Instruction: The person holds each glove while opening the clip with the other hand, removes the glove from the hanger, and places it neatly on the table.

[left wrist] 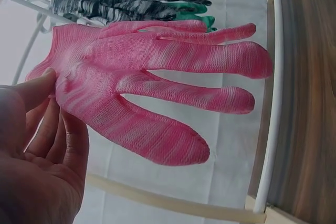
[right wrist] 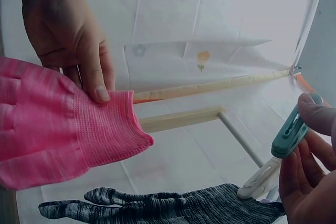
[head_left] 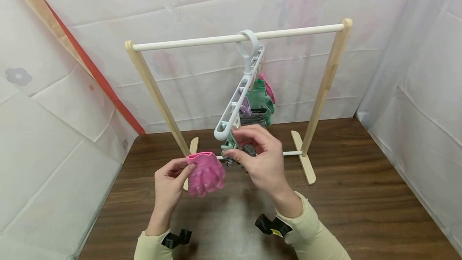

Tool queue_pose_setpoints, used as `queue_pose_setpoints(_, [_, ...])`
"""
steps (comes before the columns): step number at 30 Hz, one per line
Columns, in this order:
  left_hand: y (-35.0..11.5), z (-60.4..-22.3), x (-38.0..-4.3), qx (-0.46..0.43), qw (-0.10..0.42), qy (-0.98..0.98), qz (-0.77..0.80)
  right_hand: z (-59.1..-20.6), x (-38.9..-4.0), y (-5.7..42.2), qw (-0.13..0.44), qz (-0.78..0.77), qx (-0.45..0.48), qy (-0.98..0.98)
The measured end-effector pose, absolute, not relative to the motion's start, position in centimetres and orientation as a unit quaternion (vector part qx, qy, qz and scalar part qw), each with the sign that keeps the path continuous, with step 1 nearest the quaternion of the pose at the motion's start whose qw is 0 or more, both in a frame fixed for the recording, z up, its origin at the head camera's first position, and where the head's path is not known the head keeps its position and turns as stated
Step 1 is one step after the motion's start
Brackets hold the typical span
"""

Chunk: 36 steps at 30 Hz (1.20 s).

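My left hand (head_left: 169, 185) pinches a pink knitted glove (head_left: 205, 173) at its cuff, between thumb and fingers. In the left wrist view the glove's fingers stretch away from the hand. My right hand (head_left: 267, 161) pinches a green clothespin (right wrist: 290, 132) at the near end of a pale blue clip hanger (head_left: 246, 79). Beside that clothespin, a white clip (right wrist: 257, 179) grips a black-and-grey glove (right wrist: 210, 203). Farther along the hanger hang a green glove (head_left: 257, 93) and another pink glove (head_left: 268, 87), with a purple clip (head_left: 246, 107) in front of them.
The hanger hooks over the white top rod (head_left: 187, 42) of a drying rack with wooden posts (head_left: 326, 83) and flat feet (head_left: 304, 163). This rack stands on a dark wooden table (head_left: 361, 196). Pale patterned sheets (head_left: 202, 3) surround it at the back and sides.
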<state>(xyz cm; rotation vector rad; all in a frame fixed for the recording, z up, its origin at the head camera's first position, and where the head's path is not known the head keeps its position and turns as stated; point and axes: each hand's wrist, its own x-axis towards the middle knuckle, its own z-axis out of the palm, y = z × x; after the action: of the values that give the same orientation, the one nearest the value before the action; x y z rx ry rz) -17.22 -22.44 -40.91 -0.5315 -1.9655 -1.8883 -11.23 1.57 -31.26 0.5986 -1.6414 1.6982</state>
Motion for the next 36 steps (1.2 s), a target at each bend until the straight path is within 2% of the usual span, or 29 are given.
queue_pose_setpoints(19, [-25.1,-41.1,-17.3,-0.141,0.171,-0.748,-0.626,-31.3,-11.3,1.6,0.342,0.656,0.241,-0.628])
queue_pose_setpoints(31, [-25.9,-42.2,-17.4,-0.109,0.151,-0.756,-0.627,-31.2,-11.4,1.3,0.342,0.661,0.248,-0.62])
queue_pose_setpoints(36, [-26.4,-42.5,-17.4,-0.099,0.127,-0.77,-0.617,-31.2,-11.3,1.4,0.342,0.659,0.246,-0.623])
